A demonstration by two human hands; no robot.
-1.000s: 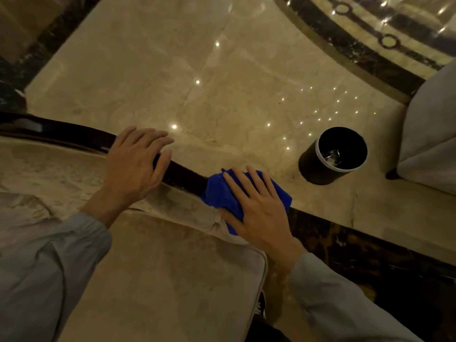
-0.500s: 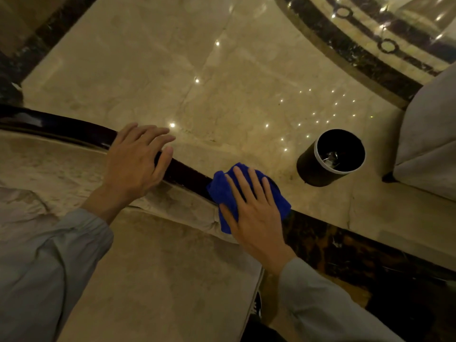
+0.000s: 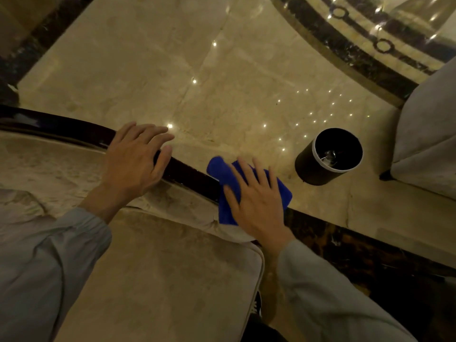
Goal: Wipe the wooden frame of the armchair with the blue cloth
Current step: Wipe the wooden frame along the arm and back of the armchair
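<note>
Pressing flat, the right hand [image 3: 256,201] spreads straight fingers over the folded bright-blue cloth [image 3: 223,213] on the armchair's dark glossy wooden frame rail [image 3: 187,172], likely for even contact; the left hand [image 3: 134,159], fingers relaxed, rests on the rail, probably bracing.

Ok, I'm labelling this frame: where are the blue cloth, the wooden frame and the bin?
blue cloth [image 3: 217,166]: head view, bare upper corner.
wooden frame [image 3: 190,172]: head view, dark rail between hands.
bin [image 3: 311,169]: head view, outer wall.

— Condition of the frame?
— The dark, glossy wooden frame [image 3: 190,172] curved along the armchair's beige upholstery.
— And the cloth?
— The blue cloth [image 3: 223,169] lay bunched over the frame's right end.
</note>
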